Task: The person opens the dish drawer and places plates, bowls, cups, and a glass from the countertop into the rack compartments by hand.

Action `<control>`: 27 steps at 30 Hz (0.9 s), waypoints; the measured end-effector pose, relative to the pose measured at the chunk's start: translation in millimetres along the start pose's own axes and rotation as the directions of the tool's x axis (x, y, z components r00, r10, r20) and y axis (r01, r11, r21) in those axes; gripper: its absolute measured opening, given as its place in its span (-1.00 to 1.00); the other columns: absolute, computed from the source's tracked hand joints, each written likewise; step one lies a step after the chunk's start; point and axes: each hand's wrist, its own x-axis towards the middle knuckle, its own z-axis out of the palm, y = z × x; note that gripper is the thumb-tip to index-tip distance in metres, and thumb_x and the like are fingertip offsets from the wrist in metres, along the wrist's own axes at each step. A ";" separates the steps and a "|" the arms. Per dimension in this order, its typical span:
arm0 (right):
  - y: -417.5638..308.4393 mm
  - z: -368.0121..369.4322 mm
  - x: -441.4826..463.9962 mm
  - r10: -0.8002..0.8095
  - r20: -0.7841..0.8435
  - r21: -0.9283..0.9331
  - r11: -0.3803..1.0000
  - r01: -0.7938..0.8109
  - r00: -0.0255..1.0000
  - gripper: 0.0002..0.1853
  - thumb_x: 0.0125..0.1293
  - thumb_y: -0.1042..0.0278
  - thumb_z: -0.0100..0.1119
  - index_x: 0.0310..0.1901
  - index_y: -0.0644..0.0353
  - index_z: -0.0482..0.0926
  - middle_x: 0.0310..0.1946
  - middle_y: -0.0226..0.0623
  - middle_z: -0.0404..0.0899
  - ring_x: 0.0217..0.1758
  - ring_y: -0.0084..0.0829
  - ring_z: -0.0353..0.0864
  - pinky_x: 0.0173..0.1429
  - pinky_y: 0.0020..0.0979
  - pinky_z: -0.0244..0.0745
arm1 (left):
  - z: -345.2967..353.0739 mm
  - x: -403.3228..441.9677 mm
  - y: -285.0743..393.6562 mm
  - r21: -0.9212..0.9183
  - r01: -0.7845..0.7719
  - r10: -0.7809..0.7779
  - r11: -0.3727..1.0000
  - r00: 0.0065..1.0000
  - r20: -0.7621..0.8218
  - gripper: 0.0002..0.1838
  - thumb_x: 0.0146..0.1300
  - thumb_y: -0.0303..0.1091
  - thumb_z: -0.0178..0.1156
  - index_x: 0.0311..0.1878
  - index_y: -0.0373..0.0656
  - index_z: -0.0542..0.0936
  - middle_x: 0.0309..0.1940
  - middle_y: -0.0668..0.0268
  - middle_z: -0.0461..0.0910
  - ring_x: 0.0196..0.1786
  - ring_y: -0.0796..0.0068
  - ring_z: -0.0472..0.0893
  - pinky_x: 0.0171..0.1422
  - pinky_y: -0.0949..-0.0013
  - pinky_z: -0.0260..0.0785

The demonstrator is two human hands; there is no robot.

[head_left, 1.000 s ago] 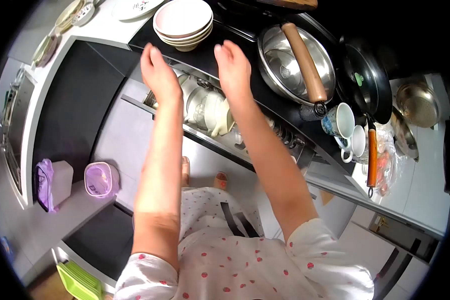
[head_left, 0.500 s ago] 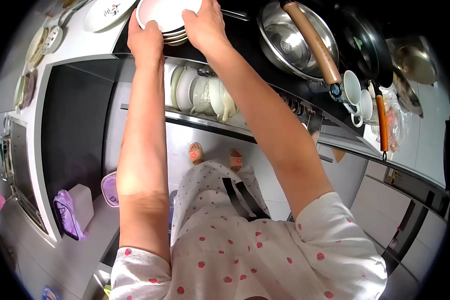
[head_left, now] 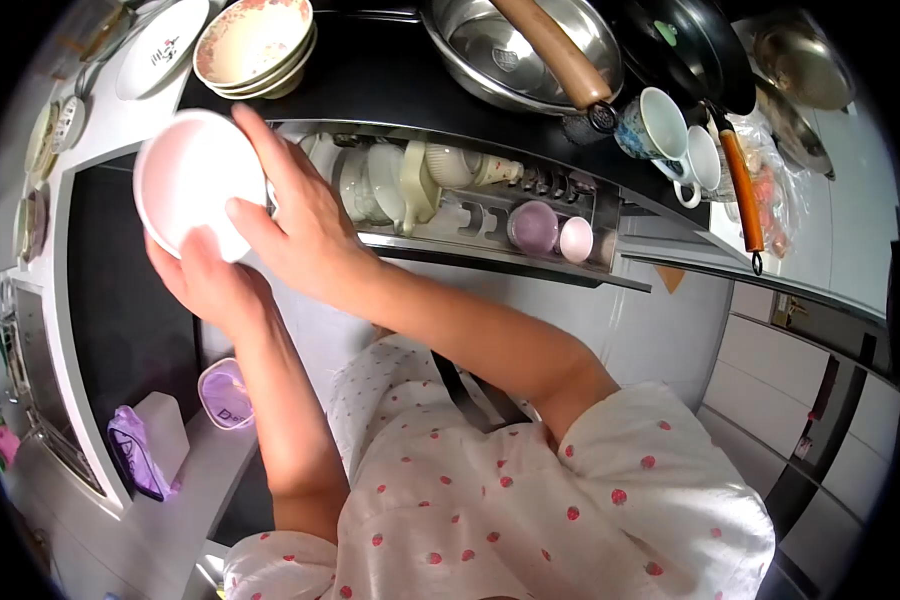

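Note:
A round white bowl [head_left: 192, 180] is tilted with its inside toward me, held off the counter between both hands. My left hand [head_left: 215, 285] grips its lower rim, thumb over the inside and fingers behind. Along its right side, my right hand [head_left: 305, 225] clasps the bowl, with the thumb near the rim. Just above it, a stack of floral-patterned bowls [head_left: 250, 45] stands on the black counter. To the right of my hands, the open drawer [head_left: 450, 245] holds upright plates and bowls, with a purple cup [head_left: 533, 228] and a pink cup [head_left: 576, 240].
A steel pan [head_left: 505, 60] with a wooden handle, a dark frying pan [head_left: 690, 50] and several mugs [head_left: 660, 122] crowd the counter's right. An oval white plate [head_left: 160, 50] lies at upper left. Below left are a purple-lined bin [head_left: 227, 392] and a purple packet [head_left: 142, 455].
The white bowl has left the top of the bowl stack and moved down and left with both hands. More of the drawer shows, including the two cups.

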 end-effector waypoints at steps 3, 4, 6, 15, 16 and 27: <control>27.9 -32.7 -54.4 0.365 0.137 0.392 0.834 -0.388 0.921 -0.24 0.08 0.49 0.09 0.29 0.28 -0.08 0.19 -0.06 0.15 0.19 -0.26 0.27 0.16 -0.38 0.27 | -14.9 -49.3 -30.6 0.155 0.211 -0.205 0.965 0.977 -0.053 -0.52 0.01 -0.52 -0.16 0.08 -0.40 0.29 -0.03 0.02 0.42 -0.04 0.24 0.49 0.03 0.33 0.36; 41.5 -49.4 -72.1 0.416 0.175 0.522 0.729 -0.442 0.893 -0.20 0.07 0.52 0.11 0.31 0.25 -0.12 0.22 -0.13 0.12 0.19 -0.35 0.26 0.16 -0.41 0.28 | -13.4 -66.9 -42.4 0.176 0.276 -0.274 0.945 0.961 -0.034 -0.53 0.02 -0.51 -0.14 0.08 -0.41 0.30 -0.03 0.05 0.43 -0.05 0.29 0.49 0.02 0.37 0.34; 56.0 -94.9 -100.0 0.538 0.209 0.544 0.630 -0.554 0.817 -0.16 0.04 0.54 0.15 0.32 0.17 -0.12 0.21 -0.24 0.13 0.15 -0.43 0.28 0.15 -0.43 0.28 | -5.1 -99.5 -73.1 0.108 0.456 -0.462 0.884 0.886 0.042 -0.54 0.04 -0.51 -0.14 0.08 -0.41 0.30 -0.06 0.10 0.45 -0.05 0.35 0.47 0.03 0.39 0.30; 119.6 -261.6 -166.0 0.867 0.070 0.467 0.408 -0.784 0.493 -0.39 0.04 0.23 0.20 0.16 -0.05 0.22 -0.19 -0.49 0.42 -0.25 -0.63 0.37 -0.30 -0.59 0.25 | 99.5 -208.6 -179.7 0.617 0.450 -0.684 0.646 0.699 0.207 -0.43 0.12 -0.26 -0.07 0.21 -0.29 0.18 -0.11 -0.16 0.45 -0.03 -0.05 0.46 0.10 0.22 0.24; 127.2 -271.9 -168.7 0.886 0.024 0.487 0.393 -0.780 0.462 -0.41 0.04 0.23 0.20 0.14 -0.05 0.24 -0.21 -0.50 0.42 -0.30 -0.64 0.37 -0.33 -0.60 0.24 | 107.8 -213.3 -198.2 0.670 0.392 -0.675 0.631 0.702 0.225 -0.43 0.13 -0.24 -0.07 0.20 -0.32 0.16 -0.12 -0.19 0.45 -0.02 -0.08 0.45 0.09 0.15 0.24; 215.7 -317.7 -176.0 0.918 -0.120 0.134 0.392 -0.910 0.378 -0.25 -0.05 0.15 0.24 0.23 0.01 0.18 -0.03 -0.36 0.41 -0.16 -0.54 0.37 -0.24 -0.52 0.27 | 135.9 -219.9 -252.9 0.953 -0.203 -0.915 0.223 0.293 0.277 -0.64 0.13 -0.25 0.00 -0.06 -0.27 0.47 -0.13 0.02 0.52 -0.01 0.12 0.50 0.07 0.22 0.33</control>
